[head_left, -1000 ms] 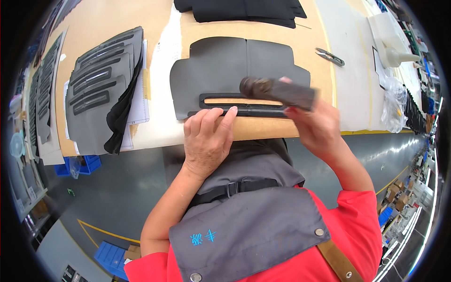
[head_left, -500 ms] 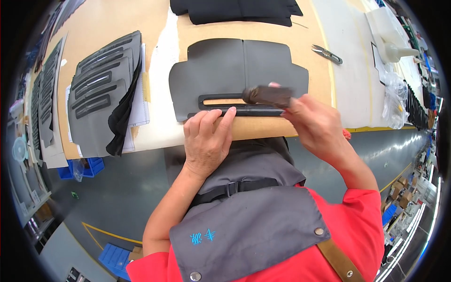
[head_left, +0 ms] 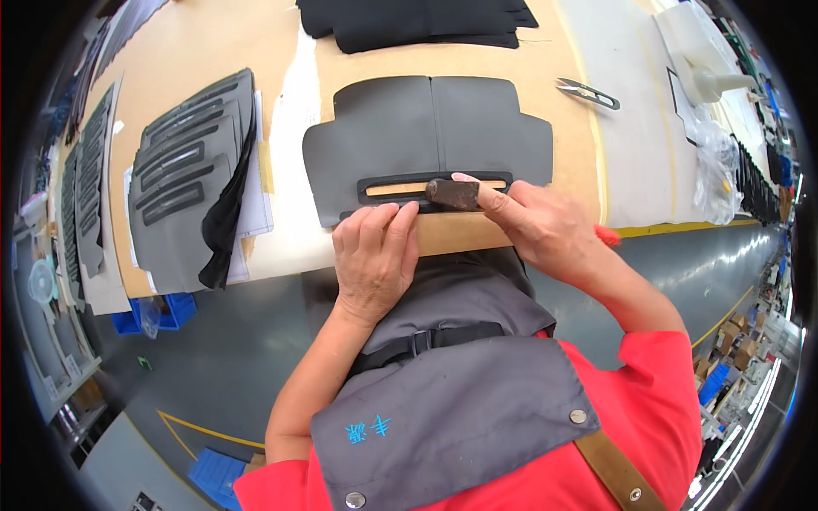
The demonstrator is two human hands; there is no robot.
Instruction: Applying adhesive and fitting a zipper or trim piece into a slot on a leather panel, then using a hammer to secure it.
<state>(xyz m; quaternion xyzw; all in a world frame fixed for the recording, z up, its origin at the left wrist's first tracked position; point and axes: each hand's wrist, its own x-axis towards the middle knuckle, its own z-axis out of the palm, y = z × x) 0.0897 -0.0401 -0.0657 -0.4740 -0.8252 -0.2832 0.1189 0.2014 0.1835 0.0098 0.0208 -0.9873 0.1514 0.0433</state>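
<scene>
A dark grey panel (head_left: 375, 119) with stepped upper corners lies flat on the table in front of me. Near its lower edge runs a long slot with a raised black rim (head_left: 379, 180). My left hand (head_left: 375, 255) presses bent fingers on the panel's near edge, left of the slot's middle; its thumb is hidden. My right hand (head_left: 545, 223) is closed round a hammer whose worn brown head (head_left: 452, 195) is over the slot's lower rim, just right of my left fingertips. Most of the hammer's handle is hidden by the hand; a red end (head_left: 607, 236) shows beyond it.
Stacked grey slotted pieces (head_left: 183, 162) lie at left, with more by the far left edge. Black pieces (head_left: 417, 21) are piled at the far side. Thread snips (head_left: 588, 93), a white bottle (head_left: 720, 83) and clear plastic wrap (head_left: 718, 175) lie at right.
The hammer head has come down and left toward the slot's lower rim, and its blur is gone. My right hand moved left with it. My left hand keeps its place.
</scene>
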